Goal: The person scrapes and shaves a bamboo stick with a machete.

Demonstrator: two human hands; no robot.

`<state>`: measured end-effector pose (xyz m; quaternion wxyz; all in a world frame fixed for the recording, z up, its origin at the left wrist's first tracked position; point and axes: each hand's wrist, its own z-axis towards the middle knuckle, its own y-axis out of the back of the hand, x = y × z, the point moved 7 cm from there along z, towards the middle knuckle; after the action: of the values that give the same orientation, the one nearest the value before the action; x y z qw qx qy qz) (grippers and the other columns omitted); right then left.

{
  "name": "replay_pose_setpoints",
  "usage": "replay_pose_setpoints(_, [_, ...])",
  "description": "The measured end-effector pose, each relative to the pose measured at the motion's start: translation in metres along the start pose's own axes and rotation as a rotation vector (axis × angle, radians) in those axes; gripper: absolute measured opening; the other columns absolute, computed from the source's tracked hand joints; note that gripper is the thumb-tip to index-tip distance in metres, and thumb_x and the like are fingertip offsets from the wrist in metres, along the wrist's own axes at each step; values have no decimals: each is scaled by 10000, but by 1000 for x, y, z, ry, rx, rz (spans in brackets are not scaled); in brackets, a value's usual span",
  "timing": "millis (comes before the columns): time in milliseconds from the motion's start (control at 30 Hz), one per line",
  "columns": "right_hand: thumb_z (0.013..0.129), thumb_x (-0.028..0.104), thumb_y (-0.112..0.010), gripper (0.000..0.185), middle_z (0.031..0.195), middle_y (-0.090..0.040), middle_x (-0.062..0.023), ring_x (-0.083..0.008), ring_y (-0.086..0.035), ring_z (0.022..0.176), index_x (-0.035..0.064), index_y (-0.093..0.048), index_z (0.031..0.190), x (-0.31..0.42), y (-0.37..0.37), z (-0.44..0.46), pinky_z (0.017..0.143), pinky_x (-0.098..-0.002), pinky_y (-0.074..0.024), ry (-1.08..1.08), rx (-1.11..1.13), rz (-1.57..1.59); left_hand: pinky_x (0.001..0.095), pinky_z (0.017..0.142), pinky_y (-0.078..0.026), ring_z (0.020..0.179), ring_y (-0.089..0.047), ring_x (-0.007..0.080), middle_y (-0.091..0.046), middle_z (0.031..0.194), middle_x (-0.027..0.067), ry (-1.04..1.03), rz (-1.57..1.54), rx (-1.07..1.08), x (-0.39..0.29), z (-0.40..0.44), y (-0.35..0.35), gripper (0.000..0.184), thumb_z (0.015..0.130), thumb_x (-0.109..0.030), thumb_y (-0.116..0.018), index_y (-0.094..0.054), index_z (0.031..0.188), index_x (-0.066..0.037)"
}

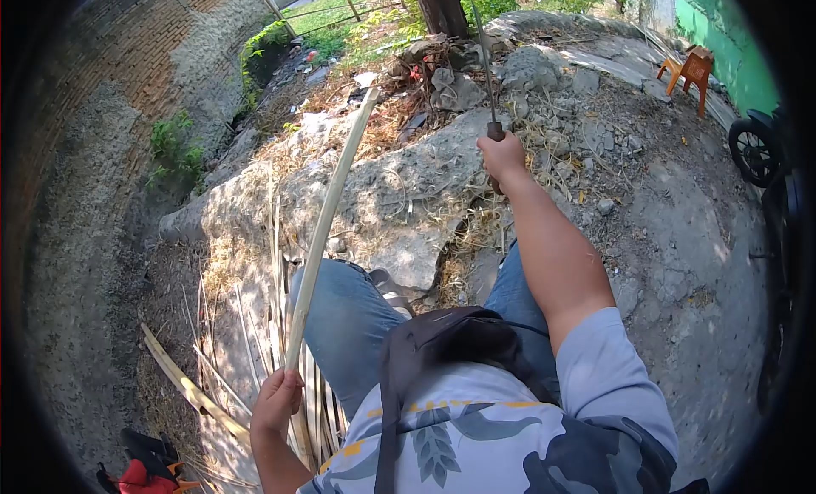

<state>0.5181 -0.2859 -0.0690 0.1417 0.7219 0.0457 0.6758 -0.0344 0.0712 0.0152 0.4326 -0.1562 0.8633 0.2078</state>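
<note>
My left hand [279, 400] is closed around the lower end of a long pale strip of split wood or bamboo [326, 213], which stands up and leans slightly right. Out in front, my right hand [503, 160] grips the brown handle of a long knife [488, 77], its narrow blade pointing up and away. Strip and blade are well apart. Beside my left leg, several thin strips [276, 315] lie in a loose bundle. Two wider split pieces [191, 388] rest on the ground to the left of it.
A rough concrete ledge [365, 196] crosses in front of my knees. Further off are a tree trunk [442, 9], an orange plastic chair [695, 73] and a black wheel [755, 150] at right. A brick wall [161, 26] stands left; a red item [144, 479] lies bottom left.
</note>
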Motion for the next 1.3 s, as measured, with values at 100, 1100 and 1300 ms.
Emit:
replay_pose_setpoints(100, [833,344,-751,342,867,-739,-154,-327,-710,840,34,-733,976,57,13,-45,777,-455,-535,152,41,-132,250,488,-251,528,-343,48,-410,645,-73,-80,17,71,-20,20,-26,324,1121,-339,-542,-622,947,-78])
replay_pose_setpoints(1100, [834,241,-709,189,960,-754,-114,-339,-743,942,156,-709,1003,94,-95,-185,813,-493,-584,839,777,-858,294,541,-388,598,-474,86,-531,669,-19,-366,295,23,-45,122,-88,345,1118,-322,-540,-628,938,-42])
replay_pose_setpoints(1300, [791,226,-721,190,850,-737,-114,-366,-732,839,150,-686,961,95,-90,-164,750,-512,-574,825,652,-793,346,592,-422,644,-497,127,-566,693,34,-456,521,1,-60,103,-93,357,1113,-308,-538,-636,950,-6])
